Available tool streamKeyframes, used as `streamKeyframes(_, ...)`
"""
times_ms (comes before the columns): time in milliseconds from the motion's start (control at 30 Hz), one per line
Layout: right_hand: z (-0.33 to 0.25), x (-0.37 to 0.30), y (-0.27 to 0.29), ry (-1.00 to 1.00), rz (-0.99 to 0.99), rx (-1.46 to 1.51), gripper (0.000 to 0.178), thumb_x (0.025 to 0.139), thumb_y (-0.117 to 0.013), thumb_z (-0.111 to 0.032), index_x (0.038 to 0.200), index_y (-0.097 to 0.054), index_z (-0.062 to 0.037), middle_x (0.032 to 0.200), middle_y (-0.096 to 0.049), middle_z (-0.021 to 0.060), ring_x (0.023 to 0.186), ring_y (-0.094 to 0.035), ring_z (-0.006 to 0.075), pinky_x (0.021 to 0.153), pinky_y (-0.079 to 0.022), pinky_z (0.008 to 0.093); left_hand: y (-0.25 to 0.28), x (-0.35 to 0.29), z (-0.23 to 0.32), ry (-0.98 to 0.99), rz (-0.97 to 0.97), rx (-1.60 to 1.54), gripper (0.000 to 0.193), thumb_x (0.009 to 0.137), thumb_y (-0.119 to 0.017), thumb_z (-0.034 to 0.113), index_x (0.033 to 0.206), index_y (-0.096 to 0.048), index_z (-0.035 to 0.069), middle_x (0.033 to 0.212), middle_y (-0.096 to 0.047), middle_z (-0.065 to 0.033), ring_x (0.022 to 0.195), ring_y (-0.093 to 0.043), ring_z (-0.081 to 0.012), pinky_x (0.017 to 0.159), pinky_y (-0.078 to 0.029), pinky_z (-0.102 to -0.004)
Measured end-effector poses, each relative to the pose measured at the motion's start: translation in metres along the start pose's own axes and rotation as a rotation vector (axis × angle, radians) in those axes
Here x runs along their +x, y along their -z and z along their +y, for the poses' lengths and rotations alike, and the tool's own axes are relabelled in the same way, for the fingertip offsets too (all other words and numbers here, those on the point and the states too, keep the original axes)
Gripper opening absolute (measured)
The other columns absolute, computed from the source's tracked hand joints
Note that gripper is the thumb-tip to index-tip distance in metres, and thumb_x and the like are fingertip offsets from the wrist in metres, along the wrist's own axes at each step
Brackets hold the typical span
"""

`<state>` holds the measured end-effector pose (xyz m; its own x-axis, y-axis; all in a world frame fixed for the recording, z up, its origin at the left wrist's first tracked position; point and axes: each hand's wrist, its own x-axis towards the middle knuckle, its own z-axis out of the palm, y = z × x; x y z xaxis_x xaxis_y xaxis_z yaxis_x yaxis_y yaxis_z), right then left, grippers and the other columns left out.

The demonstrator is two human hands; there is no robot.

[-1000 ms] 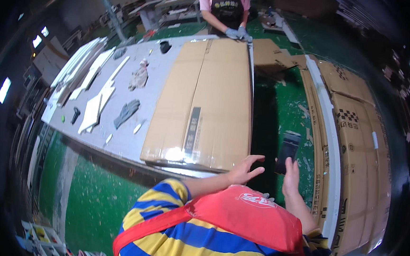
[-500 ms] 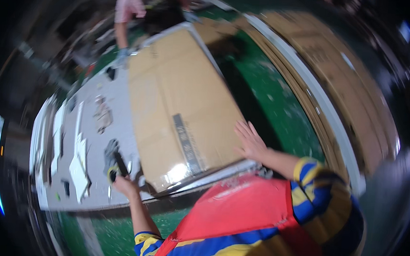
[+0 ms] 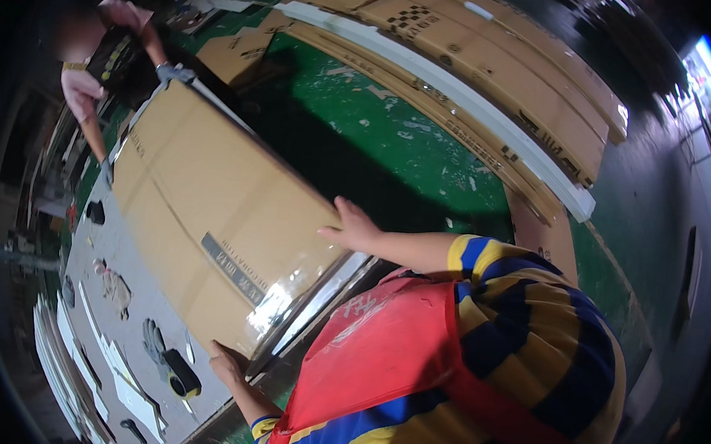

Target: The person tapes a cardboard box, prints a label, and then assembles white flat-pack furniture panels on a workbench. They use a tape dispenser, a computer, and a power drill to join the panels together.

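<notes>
A large flat cardboard box [image 3: 201,195] with a dark printed label lies over the grey worktable [image 3: 158,278]. My left hand [image 3: 228,363] is at its near left corner, thumb against the edge and fingers partly hidden. At the near right edge, my right hand [image 3: 354,225] has the thumb over the top and fingers along the side. Left of my left hand, a black and yellow tape roll [image 3: 183,381] lies beside a grey glove [image 3: 153,340]. A co-worker's gloved hands [image 3: 174,72] touch the box's far end.
White strips and broken pieces [image 3: 125,387] lie along the table's left side, with a small cloth bundle [image 3: 115,289]. Long flat cartons [image 3: 498,75] and a white bar [image 3: 438,96] lie to the right across the green floor [image 3: 378,133]. A co-worker [image 3: 85,79] stands at the far left.
My left hand has let go of the tape roll and moved to the box's edge. My right hand has shifted from lying flat to the box's side edge. The view has turned right.
</notes>
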<state>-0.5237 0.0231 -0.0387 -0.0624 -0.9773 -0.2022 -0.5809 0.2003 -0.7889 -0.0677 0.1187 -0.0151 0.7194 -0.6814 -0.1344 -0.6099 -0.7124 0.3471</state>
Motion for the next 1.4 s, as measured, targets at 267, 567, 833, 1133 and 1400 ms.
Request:
streamKeyframes(267,0.031,0.036,0.057,-0.068,-0.204,0.140,0.094,0.077,-0.066,-0.059,0.139,-0.032,0.0031,0.136,-0.045,0.0281,0.125,-0.047,0.0387,0.102,-0.041,0.0429,-0.032,-0.024,0.027,0.039,0.012,-0.078,0.086,0.090,-0.046,0.064,0.101,-0.058,-0.021,0.097,-0.063,-0.0356,0.096,-0.062,-0.0461,0.083,-0.048,-0.0487)
streamKeyframes(567,0.107,0.116,0.219,-0.209,-0.457,0.150,0.064,0.076,-0.071,-0.052,0.108,-0.068,0.0025,0.098,-0.069,0.0182,0.091,-0.068,0.0260,0.081,-0.052,0.0350,-0.083,-0.118,0.138,0.017,-0.229,-0.270,0.074,0.092,-0.052,0.056,0.112,-0.060,-0.015,0.105,-0.066,-0.0268,0.096,-0.065,-0.0287,0.082,-0.049,-0.0413)
streamKeyframes(833,0.179,0.142,0.257,-0.269,-0.221,0.061,0.087,0.077,-0.054,-0.072,0.110,-0.063,0.0090,0.112,-0.065,0.0239,0.107,-0.063,0.0341,0.092,-0.049,0.0393,-0.071,-0.150,0.248,0.276,-0.472,-0.336,0.079,0.082,-0.060,0.065,0.107,-0.063,-0.009,0.086,-0.068,-0.0169,0.081,-0.064,-0.0257,0.069,-0.049,-0.0403)
streamKeyframes(1133,0.158,0.135,0.274,-0.324,-0.461,0.219,0.095,0.072,-0.056,-0.076,0.115,-0.061,0.0089,0.113,-0.064,0.0241,0.106,-0.063,0.0321,0.089,-0.049,0.0391,-0.074,-0.165,0.221,0.016,-0.251,-0.865,0.083,0.088,-0.050,0.066,0.137,-0.047,0.000,0.129,-0.057,-0.0095,0.113,-0.052,-0.0225,0.098,-0.038,-0.0372)
streamKeyframes(1400,0.173,0.169,0.376,-0.258,-0.196,0.082,0.089,0.069,-0.057,-0.077,0.109,-0.068,0.0029,0.108,-0.067,0.0207,0.101,-0.065,0.0329,0.087,-0.051,0.0405,-0.035,-0.238,0.330,0.000,-0.415,-0.776,0.080,0.091,-0.048,0.064,0.143,-0.040,0.004,0.116,-0.055,-0.0021,0.093,-0.050,-0.0121,0.078,-0.038,-0.0286)
